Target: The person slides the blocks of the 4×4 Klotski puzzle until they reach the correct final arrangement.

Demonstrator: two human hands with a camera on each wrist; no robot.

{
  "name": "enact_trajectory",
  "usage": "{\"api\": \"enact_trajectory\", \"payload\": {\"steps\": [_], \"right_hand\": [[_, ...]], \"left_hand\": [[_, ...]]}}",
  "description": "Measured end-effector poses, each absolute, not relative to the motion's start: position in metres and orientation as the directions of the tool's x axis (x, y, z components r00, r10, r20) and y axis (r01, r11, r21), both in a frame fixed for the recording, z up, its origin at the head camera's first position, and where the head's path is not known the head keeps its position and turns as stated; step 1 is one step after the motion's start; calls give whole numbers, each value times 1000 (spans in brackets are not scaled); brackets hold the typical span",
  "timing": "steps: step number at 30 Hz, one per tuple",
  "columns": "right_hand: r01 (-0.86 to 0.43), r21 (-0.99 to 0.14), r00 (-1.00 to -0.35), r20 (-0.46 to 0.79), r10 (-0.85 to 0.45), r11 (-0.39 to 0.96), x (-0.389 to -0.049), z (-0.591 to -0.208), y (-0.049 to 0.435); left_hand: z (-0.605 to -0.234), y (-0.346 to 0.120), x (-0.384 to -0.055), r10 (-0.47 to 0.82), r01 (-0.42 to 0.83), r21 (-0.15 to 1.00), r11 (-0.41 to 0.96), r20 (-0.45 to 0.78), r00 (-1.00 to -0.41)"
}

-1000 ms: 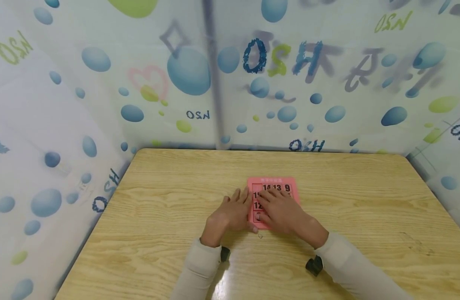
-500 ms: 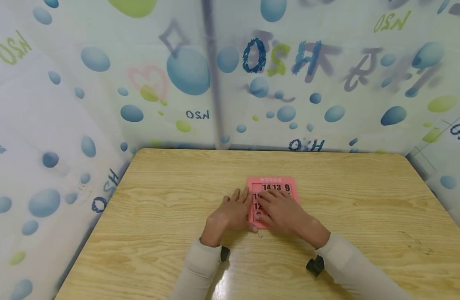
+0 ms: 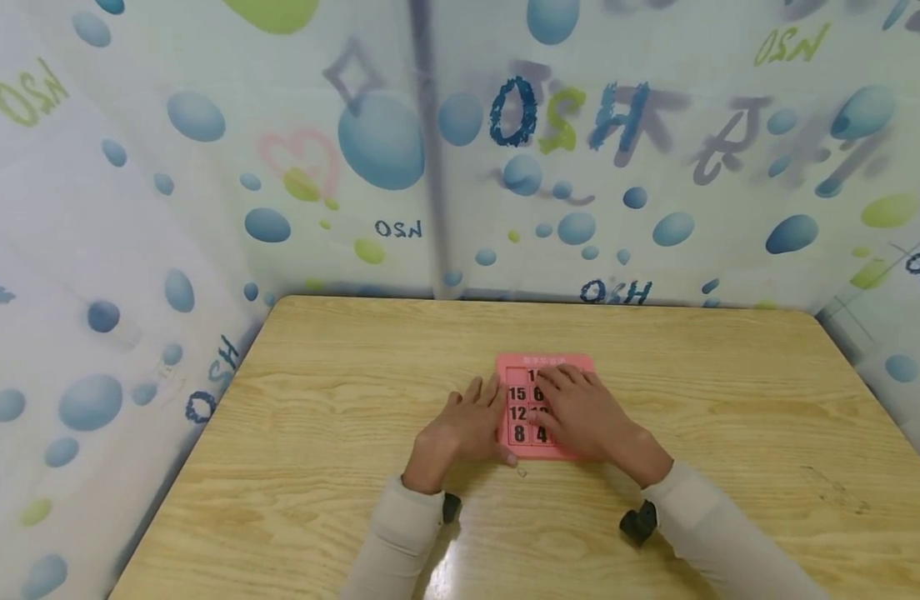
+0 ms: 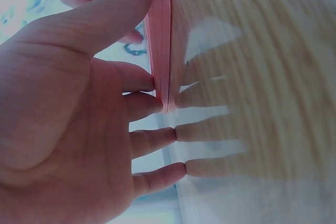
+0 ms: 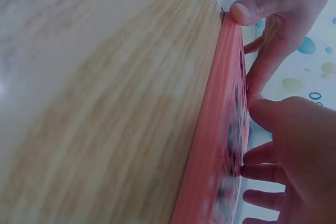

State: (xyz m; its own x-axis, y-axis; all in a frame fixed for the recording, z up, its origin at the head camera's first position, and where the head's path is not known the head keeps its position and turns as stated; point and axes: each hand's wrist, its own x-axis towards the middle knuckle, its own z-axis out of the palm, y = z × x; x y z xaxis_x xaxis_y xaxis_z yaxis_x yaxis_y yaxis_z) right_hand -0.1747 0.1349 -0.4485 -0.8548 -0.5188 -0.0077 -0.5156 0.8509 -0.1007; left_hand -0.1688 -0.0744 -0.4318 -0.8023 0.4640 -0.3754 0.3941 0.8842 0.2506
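Note:
A pink number slide puzzle lies flat on the table, with black-numbered tiles. Tiles 15, 12, 8, 6 and 4 show, and the upper-left slot is vacant. My left hand lies along the puzzle's left side with fingers spread and the thumb at the near-left corner. In the left wrist view its index and middle fingertips touch the pink side wall. My right hand is spread over the tiles on the puzzle's right part, its fingertips near the top row. It hides most right-hand tiles.
The wood-grain table extends around the puzzle on all sides. Behind it hangs a pale curtain printed with blue and green drops. A small clear bit lies just in front of the puzzle.
My right hand has shifted right across the puzzle, uncovering the 8, 6 and 4 tiles and covering more of the top row. My left hand has stayed put.

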Motion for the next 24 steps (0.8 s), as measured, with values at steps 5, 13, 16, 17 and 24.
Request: {"api": "enact_trajectory", "payload": {"steps": [5, 13, 16, 17, 24], "right_hand": [[-538, -79, -842, -5, -540, 839, -175, -450, 134], [-548, -74, -835, 6, -550, 833, -175, -450, 131], [-547, -78, -836, 1, -548, 834, -175, -450, 130], [-547, -79, -836, 0, -548, 834, -176, -450, 129], [-555, -79, -831, -1, -557, 828, -176, -450, 126]], "left_hand": [[-432, -74, -168, 465, 397, 248, 884, -372, -803], [-432, -74, -169, 465, 400, 240, 885, -376, -802], [-433, -73, -169, 467, 406, 235, 883, -376, -800], [-433, -73, -169, 469, 407, 234, 883, -375, -800], [-431, -73, -168, 468, 410, 228, 883, -376, -800]]}}
